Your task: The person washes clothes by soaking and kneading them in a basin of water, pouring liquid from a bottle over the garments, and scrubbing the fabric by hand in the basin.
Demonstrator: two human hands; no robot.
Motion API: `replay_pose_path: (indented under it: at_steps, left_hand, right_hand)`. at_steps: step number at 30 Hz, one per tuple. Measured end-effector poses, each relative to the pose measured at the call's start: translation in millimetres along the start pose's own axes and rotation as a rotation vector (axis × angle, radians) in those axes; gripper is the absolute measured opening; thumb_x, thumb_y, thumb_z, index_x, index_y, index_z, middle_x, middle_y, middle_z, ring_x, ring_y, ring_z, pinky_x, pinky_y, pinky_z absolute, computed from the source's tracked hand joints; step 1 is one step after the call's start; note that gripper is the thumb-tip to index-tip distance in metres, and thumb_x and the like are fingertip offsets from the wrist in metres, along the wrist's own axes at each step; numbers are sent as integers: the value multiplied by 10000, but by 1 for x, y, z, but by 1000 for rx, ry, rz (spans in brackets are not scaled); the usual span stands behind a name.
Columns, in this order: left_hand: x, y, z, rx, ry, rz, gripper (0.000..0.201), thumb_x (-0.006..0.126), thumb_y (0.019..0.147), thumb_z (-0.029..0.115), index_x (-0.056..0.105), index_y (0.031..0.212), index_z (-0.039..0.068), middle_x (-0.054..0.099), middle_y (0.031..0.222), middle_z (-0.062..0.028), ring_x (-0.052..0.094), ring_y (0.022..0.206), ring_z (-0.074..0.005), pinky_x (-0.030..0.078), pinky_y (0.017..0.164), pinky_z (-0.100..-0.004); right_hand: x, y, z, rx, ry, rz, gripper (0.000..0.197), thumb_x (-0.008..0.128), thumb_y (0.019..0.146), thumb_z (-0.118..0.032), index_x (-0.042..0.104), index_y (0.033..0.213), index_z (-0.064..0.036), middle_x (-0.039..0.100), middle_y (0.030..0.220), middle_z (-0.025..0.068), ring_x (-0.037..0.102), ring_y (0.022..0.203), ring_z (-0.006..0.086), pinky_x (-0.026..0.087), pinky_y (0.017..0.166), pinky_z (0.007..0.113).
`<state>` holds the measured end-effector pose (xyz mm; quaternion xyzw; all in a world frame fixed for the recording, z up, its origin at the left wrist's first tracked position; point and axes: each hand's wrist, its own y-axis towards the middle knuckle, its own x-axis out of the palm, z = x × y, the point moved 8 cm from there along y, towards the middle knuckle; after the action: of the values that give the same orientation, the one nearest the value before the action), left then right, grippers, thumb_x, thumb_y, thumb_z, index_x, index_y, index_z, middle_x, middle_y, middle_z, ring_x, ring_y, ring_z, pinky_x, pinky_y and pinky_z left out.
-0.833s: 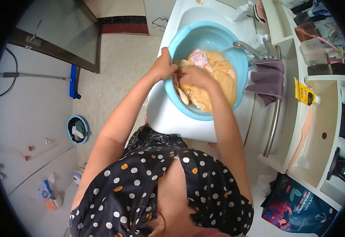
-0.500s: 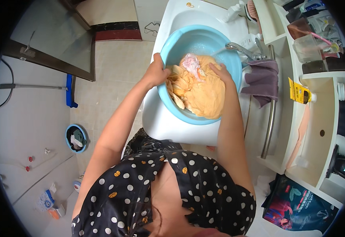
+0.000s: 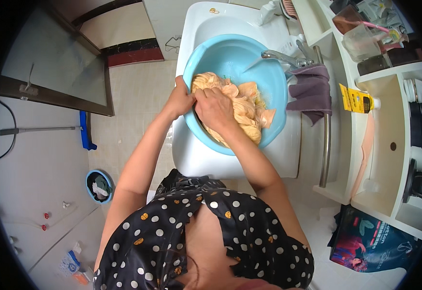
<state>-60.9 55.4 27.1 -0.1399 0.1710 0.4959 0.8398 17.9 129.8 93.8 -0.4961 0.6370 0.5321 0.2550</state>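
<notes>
While orange cloth (image 3: 243,108) is bunched inside basin (image 3: 223,54), basin's left rim is gripped by left hand (image 3: 179,100); cloth is pressed by right hand (image 3: 215,110), grip hidden. Water (image 3: 252,65) being run from tap (image 3: 274,56) right of basin; cloth not yet lifted out.

The person at my end of the link has on a black top (image 3: 172,237) with a satiny sheen. I see round white dots scattered all over it, and among them fewer small orange ovals (image 3: 228,214) marked with dark lines. The front opens in a deep V that narrows toward the waist. Beyond it, I make out gathered dark fabric (image 3: 189,183) with pale dots; whether it is one piece with the top, I cannot tell. Both forearms (image 3: 141,142) show bare, right down to the fingers (image 3: 204,94).
</notes>
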Motion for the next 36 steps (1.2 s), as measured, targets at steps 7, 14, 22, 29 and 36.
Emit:
replay_pose_path:
  at_steps: [7, 14, 22, 29, 36]
  left_hand:
    - [6, -6, -4, -115, 99, -73, 477, 563, 732, 94, 254, 1064, -55, 548, 807, -243, 583, 752, -345, 466, 657, -391]
    - [-1, 2, -10, -40, 83, -32, 422, 562, 740, 86, 271, 1017, -42, 533, 825, -222, 574, 778, -305, 467, 678, -367]
    - [-1, -1, 1, -72, 45, -16, 444, 564, 750, 91, 288, 1069, -46, 533, 874, -206, 573, 803, -284, 472, 705, -354]
    - [12, 10, 8, -11, 79, -46, 464, 544, 751, 85, 287, 1113, -51, 542, 917, -216, 573, 851, -298, 472, 744, -356]
    - [-1, 9, -6, -96, 27, -30, 442, 514, 749, 63, 304, 1120, -51, 531, 991, -238, 563, 917, -308, 464, 781, -359]
  right_hand:
    - [39, -4, 29, 15, -110, -150, 116, 563, 724, -173, 580, 802, -89, 617, 761, 91, 589, 759, 252, 478, 605, 378]
    - [64, 14, 166, 752, 309, -296, 383, 460, 853, -463, 583, 998, -131, 636, 922, 134, 604, 857, 255, 450, 769, 381]
    - [85, -95, 286, 960, 816, -280, 658, 364, 883, -504, 450, 1221, 54, 470, 1231, 264, 428, 1181, 340, 313, 988, 354]
    - [80, -135, 304, 1213, 476, -122, 623, 495, 789, -487, 492, 1193, -13, 534, 1121, 276, 507, 1091, 357, 384, 916, 385]
    - [-23, -41, 121, 656, 178, -9, 294, 639, 727, -296, 551, 923, -95, 626, 808, 170, 606, 765, 346, 467, 658, 435]
